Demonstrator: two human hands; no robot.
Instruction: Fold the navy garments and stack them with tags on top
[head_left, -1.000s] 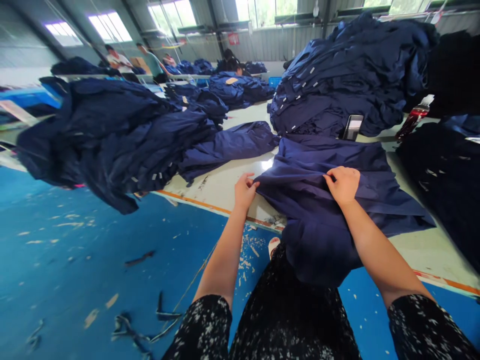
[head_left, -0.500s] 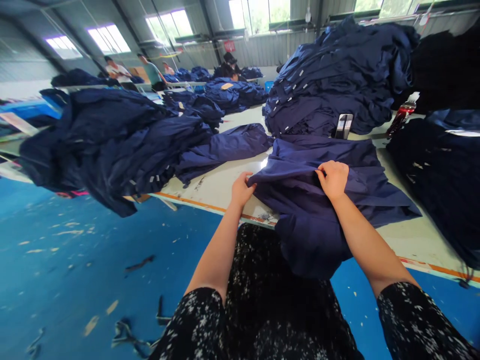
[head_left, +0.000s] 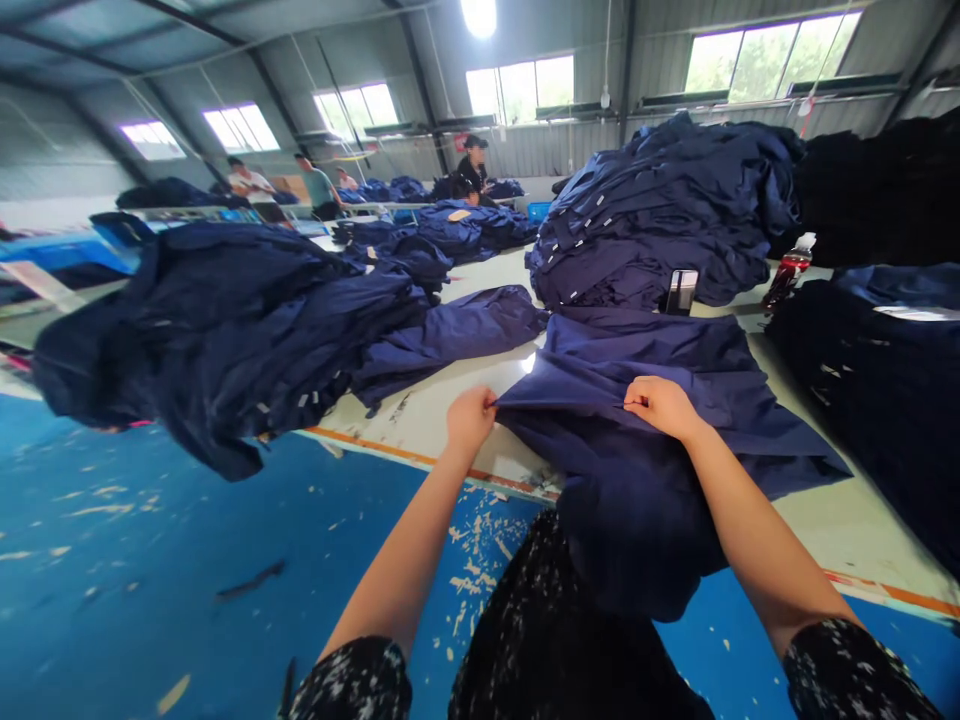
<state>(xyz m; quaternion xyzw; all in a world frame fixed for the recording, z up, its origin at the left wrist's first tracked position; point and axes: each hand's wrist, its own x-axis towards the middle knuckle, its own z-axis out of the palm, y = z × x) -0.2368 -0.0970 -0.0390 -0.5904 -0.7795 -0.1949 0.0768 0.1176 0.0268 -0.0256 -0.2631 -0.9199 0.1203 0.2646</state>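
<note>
Two bare hands work at the near edge of a long white-topped worktable (head_left: 442, 395), whose rim has an orange strip, above a blue floor (head_left: 187, 520) scattered with scraps. The left hand (head_left: 471, 420) pinches a corner of a navy cloth garment (head_left: 645, 440) between thumb and fingers. The right hand (head_left: 660, 408), well to its right, has its fingers closed on a fold of the same cloth. The garment lies spread on the tabletop and droops over the near edge. A bare strip of tabletop runs left of it.

Three large navy clothing heaps surround it: one left (head_left: 225, 335), one far right (head_left: 660, 220), and a darker one right (head_left: 862, 420). Between the last two stand a black phone (head_left: 681, 292) and a red-filled bottle (head_left: 786, 275). Farther off, five people stand or sit among more heaps, beside a blue crate (head_left: 538, 211).
</note>
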